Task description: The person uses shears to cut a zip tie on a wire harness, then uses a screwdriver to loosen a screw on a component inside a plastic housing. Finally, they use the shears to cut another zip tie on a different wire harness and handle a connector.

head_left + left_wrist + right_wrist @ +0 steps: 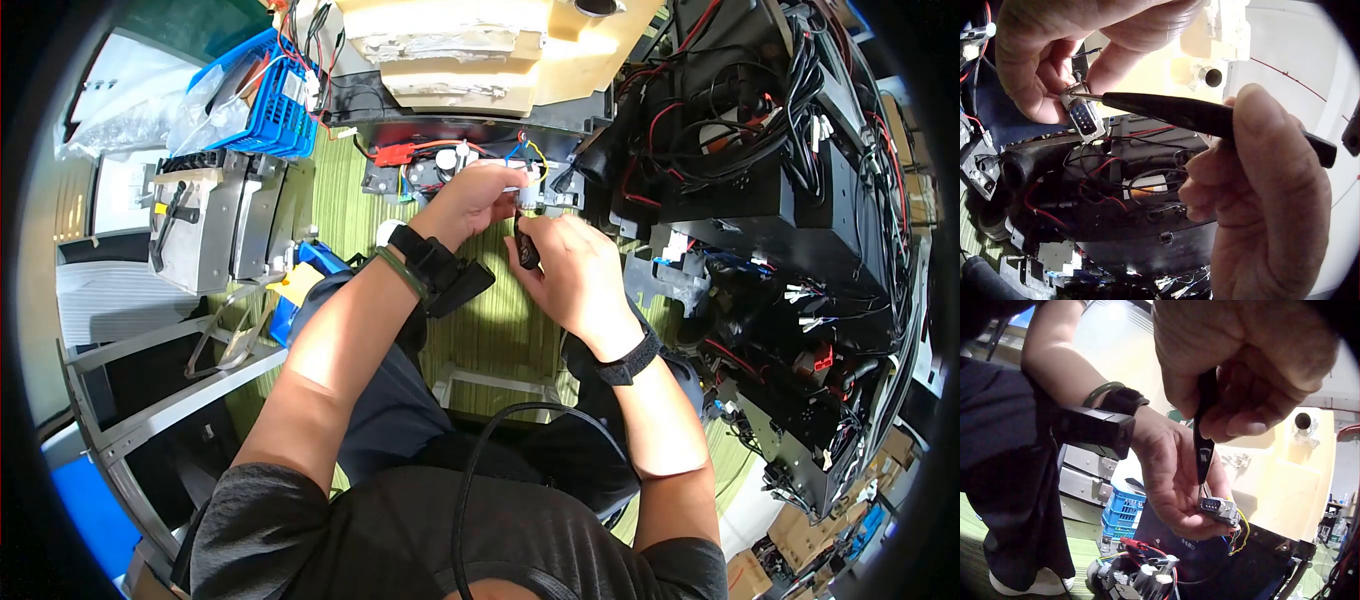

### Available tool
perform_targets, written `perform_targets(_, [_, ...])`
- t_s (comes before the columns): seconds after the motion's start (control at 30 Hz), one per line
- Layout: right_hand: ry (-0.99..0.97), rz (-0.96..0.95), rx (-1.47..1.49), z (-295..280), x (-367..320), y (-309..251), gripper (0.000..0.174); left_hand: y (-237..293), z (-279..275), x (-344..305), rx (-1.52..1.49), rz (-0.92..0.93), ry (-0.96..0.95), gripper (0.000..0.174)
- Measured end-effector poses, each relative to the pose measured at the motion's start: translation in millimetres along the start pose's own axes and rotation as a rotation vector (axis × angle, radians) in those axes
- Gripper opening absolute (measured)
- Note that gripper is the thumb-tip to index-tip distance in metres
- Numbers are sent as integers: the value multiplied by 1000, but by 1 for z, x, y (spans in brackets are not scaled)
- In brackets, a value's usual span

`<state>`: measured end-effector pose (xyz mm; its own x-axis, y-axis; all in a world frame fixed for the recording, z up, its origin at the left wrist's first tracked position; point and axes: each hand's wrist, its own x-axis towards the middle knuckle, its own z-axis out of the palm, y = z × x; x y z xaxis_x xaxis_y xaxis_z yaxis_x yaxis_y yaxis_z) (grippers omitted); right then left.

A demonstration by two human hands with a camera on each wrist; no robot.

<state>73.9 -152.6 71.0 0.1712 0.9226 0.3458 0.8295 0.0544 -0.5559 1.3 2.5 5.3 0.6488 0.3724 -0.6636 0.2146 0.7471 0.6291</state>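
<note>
1. Green striped flooring (490, 330) lies under the work; a blue basket (265, 95) sits far left.
2. Left hand (470, 205) pinches a grey connector (1085, 119) — held up, wires trailing.
3. Right hand (575, 270) grips a black screwdriver (1172, 112), tip touching the connector.
4. Wired black chassis (790, 200) stands right.

Hands: two, left hand (468, 205) and right hand (578, 275). Screwdriver (1172, 111): one, black handle. Plug (1085, 117) with pin rows: one. Wrist bands: two, left band (428, 258), right band (628, 362). Green bracelet (400, 272): one. Blue basket (272, 100): one. Red connector (395, 153): one. Grey metal box (215, 220): one. White shoe (1029, 584): one, right wrist view. Loose wires: too tangled to count.
</note>
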Motion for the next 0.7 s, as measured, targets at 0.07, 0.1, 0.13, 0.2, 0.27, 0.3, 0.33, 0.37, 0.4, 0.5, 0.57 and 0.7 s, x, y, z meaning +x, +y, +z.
perform_targets(0.07, [-1, 1, -5, 0, 0, 1, 37, 0, -1, 0, 0, -7, 8, 10])
perform_targets(0.1, [-2, 3, -11, 1, 0, 1, 36, -1, -1, 0, 2, -13, 16, 10])
perform_targets(0.13, [-3, 4, -10, 0, 0, 1, 36, -1, -2, 1, 1, -15, 17, 10])
perform_targets(0.2, [-6, 4, 1, -1, 1, 0, 36, -1, -1, 0, 11, -8, 19, 10])
perform_targets(0.27, [2, 1, 6, 0, 1, 1, 35, -1, -1, 1, 15, -9, 17, 10])
perform_targets(0.3, [10, -3, 10, 0, 0, 1, 35, -1, -1, 0, 20, -10, 14, 10])
perform_targets(0.33, [10, -3, 10, 0, 1, 1, 35, -1, 0, 0, 20, -10, 14, 10])
perform_targets(0.37, [9, -5, 13, -1, 1, 0, 35, 0, 1, -2, 26, -16, 25, 10])
perform_targets(0.4, [8, -6, 15, -1, 1, 0, 34, 1, 1, -3, 32, -22, 37, 10])
perform_targets(0.5, [82, -47, -20, 1, 3, 2, 24, -1, 0, -1, 25, -8, 18, 9])
perform_targets(0.57, [84, -45, -21, 0, 3, 1, 24, -1, -1, 0, 31, -9, 16, 9])
perform_targets(0.7, [76, -35, -23, 1, 3, 2, 24, -1, -1, 0, 31, -13, 19, 9])
